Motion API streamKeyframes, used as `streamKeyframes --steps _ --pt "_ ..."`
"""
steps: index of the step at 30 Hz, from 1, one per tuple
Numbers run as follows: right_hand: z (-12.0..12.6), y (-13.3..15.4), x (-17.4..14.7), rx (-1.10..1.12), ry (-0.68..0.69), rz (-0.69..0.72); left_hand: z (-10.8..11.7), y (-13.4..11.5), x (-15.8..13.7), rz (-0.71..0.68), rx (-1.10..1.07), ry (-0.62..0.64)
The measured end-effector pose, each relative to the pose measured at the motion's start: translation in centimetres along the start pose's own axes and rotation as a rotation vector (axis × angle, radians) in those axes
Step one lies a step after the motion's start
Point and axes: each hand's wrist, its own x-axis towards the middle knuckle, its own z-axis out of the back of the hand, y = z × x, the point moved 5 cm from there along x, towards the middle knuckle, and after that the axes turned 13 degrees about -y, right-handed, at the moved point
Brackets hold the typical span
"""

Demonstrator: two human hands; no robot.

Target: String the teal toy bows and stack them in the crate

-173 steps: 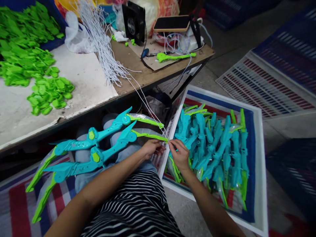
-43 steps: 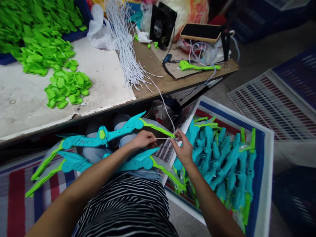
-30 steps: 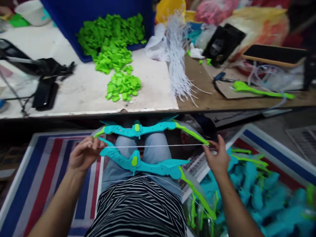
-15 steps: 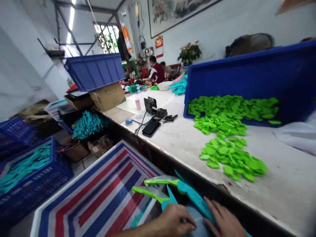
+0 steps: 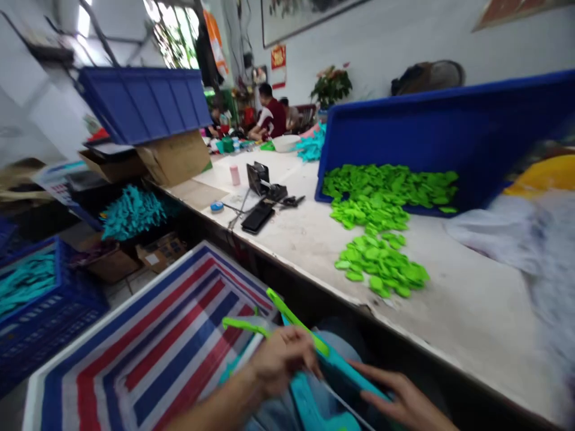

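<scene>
Low in the view, above my lap, is a long turquoise-and-green plastic piece [image 5: 344,364] with a narrow lime-green arm pointing up and left. My right hand [image 5: 402,398] grips its turquoise body between thumb and fingers. My left hand [image 5: 287,356] is closed in a pinch beside the green arm; what lies between its fingertips is blurred. Below the hands rests a second turquoise piece [image 5: 309,404], partly hidden. Another lime-green arm [image 5: 245,325] sticks out left of my left hand.
A striped, sheet-lined bin [image 5: 148,353] stands at left, against the white table [image 5: 471,317]. On the table lie loose green pieces [image 5: 381,263], a tipped blue tub [image 5: 404,137], a phone [image 5: 258,216] and a pink bottle [image 5: 235,175]. People sit at the far end.
The view has swung right and down. My left hand has risen from low between the pieces to beside the green arm. The turquoise piece in my right hand has turned, its green arm pointing more upward.
</scene>
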Motion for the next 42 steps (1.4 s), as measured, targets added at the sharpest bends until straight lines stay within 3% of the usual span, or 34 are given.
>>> streamKeyframes --steps 2,5,9,14,23,42 --pt "0.4 1.8 0.0 0.061 0.045 -0.071 1.0 -3.4 0.1 -0.132 -0.009 -0.164" --pt "0.7 2.2 0.1 0.077 0.030 -0.149 2.4 -7.3 1.0 -0.263 0.126 -0.272" --pt "0.6 1.3 -0.1 0.078 0.035 -0.172 3.3 -9.1 2.4 -0.314 0.327 -0.339" --pt "0.7 1.2 0.0 0.080 0.029 -0.180 3.9 -9.2 3.1 -0.317 0.436 -0.339" --pt "0.6 1.0 0.2 0.062 0.030 -0.208 4.4 -8.7 3.5 -0.363 0.388 -0.396" --pt "0.4 1.2 -0.5 0.066 -0.010 -0.179 3.0 -8.6 2.9 -0.399 0.431 -0.404"
